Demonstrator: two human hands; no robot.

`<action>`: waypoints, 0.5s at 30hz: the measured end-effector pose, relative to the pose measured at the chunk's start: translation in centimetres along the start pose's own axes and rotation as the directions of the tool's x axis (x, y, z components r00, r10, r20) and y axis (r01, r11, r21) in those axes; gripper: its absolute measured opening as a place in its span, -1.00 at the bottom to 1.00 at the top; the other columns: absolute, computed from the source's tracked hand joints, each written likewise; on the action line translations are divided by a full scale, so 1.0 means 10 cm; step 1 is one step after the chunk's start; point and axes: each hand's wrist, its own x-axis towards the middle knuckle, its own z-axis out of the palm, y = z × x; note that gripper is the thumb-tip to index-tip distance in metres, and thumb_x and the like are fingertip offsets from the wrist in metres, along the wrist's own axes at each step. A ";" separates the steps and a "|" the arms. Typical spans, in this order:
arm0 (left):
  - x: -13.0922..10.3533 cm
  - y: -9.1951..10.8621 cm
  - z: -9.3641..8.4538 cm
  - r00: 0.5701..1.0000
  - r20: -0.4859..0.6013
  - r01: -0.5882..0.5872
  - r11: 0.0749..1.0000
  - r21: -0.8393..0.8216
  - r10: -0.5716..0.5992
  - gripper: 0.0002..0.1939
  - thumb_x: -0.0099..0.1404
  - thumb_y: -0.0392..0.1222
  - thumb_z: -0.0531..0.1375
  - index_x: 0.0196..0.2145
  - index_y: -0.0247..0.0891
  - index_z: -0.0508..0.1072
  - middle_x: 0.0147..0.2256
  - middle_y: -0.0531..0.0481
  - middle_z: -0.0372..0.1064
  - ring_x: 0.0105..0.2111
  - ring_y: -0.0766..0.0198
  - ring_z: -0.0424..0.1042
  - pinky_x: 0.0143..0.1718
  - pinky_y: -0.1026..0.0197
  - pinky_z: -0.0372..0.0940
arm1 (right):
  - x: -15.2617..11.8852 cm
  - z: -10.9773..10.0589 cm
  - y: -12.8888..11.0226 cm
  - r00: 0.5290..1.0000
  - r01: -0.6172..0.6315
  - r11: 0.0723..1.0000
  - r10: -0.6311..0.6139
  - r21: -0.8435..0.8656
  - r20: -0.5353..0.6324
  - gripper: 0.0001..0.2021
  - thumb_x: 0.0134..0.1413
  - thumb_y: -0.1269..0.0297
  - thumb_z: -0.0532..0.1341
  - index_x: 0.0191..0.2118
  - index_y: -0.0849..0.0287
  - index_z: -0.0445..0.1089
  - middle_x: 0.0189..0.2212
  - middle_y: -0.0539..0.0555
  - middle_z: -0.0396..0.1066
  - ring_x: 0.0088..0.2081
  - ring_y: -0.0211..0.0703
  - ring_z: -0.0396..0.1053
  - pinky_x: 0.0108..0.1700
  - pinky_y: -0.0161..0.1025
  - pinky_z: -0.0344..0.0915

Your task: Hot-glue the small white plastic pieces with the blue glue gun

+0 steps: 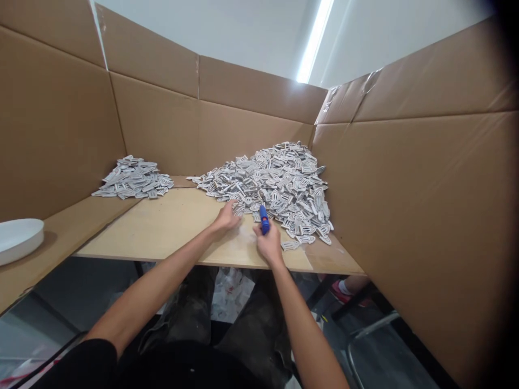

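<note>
A large heap of flat, light grey slotted pieces [279, 178] fills the back right of the tabletop. At the heap's near edge, my left hand [227, 218] has its fingers closed on one grey slotted piece [238, 209], partly lost against the pieces behind it. My right hand [268, 242] is closed round a short blue tool [264, 220], which points up and forward; its working tip cannot be made out. The two hands are a little apart, just above the front of the board.
A smaller pile of similar pieces [133, 178] lies at the back left. On the left stands a white round dish [20, 240]. Tall cardboard walls [251, 124] enclose the back and sides of the wooden tabletop [162, 229]. Below right, another person's pink shoe [341, 292] shows.
</note>
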 end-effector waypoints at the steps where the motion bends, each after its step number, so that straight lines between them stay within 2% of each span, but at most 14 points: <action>1: -0.02 0.04 0.04 0.998 0.021 0.053 0.996 -0.076 -0.051 -0.52 0.20 -0.31 0.32 0.09 -0.24 0.41 -0.44 0.12 0.34 -0.56 0.34 0.36 -0.55 0.34 0.17 | 0.00 0.00 0.01 0.999 -0.010 0.998 0.013 0.057 -0.049 -0.76 0.07 0.09 0.28 -0.22 0.09 0.33 -0.34 0.05 0.51 -0.30 -0.02 0.44 -0.14 -0.14 0.33; 3: -0.05 0.12 0.11 0.985 0.091 0.162 0.965 -0.207 -0.146 -0.67 0.24 -0.30 0.34 -0.04 -0.28 0.46 -0.44 0.10 0.34 -0.54 0.33 0.43 -0.52 0.33 0.23 | 0.01 0.02 0.04 0.991 -0.011 0.989 0.031 0.150 -0.129 -0.71 0.05 0.04 0.30 -0.22 0.09 0.33 -0.33 0.06 0.50 -0.30 -0.05 0.44 -0.11 -0.13 0.37; 5: -0.08 0.17 0.17 0.974 0.179 0.192 0.932 -0.308 -0.141 -0.84 0.28 -0.26 0.36 -0.24 -0.32 0.46 -0.43 0.03 0.39 -0.51 0.32 0.48 -0.46 0.30 0.32 | 0.03 0.03 0.06 0.984 0.009 0.977 0.028 0.212 -0.174 -0.69 0.03 0.00 0.32 -0.25 0.09 0.32 -0.35 0.04 0.49 -0.30 -0.07 0.44 -0.10 -0.14 0.39; 7: -0.12 0.19 0.24 0.958 0.270 0.209 0.885 -0.417 -0.099 -0.77 0.29 -0.20 0.40 -0.31 -0.34 0.43 -0.38 -0.03 0.45 -0.50 0.32 0.50 -0.40 0.26 0.40 | 0.04 0.05 0.08 0.979 0.036 0.967 0.017 0.254 -0.204 -0.67 0.03 -0.03 0.34 -0.28 0.09 0.31 -0.37 0.03 0.47 -0.31 -0.09 0.43 -0.11 -0.15 0.40; 11: -0.20 0.19 0.34 0.912 0.409 0.281 0.780 -0.560 -0.035 -0.60 0.17 -0.11 0.53 -0.23 -0.35 0.44 -0.30 -0.13 0.55 -0.41 0.23 0.57 -0.40 0.24 0.43 | 0.06 0.08 0.13 0.977 0.036 0.940 0.038 0.338 -0.211 -0.60 0.04 -0.12 0.37 -0.25 0.11 0.34 -0.37 0.05 0.48 -0.37 -0.12 0.41 -0.22 -0.17 0.41; 15: -0.24 0.18 0.37 0.910 0.415 0.248 0.788 -0.564 0.011 -0.48 0.01 -0.14 0.61 -0.19 -0.38 0.48 -0.29 -0.15 0.59 -0.37 0.24 0.58 -0.36 0.27 0.41 | 0.06 0.08 0.13 0.974 0.052 0.951 0.019 0.305 -0.224 -0.63 0.10 -0.09 0.34 -0.25 0.10 0.34 -0.40 0.04 0.46 -0.39 -0.11 0.40 -0.25 -0.17 0.39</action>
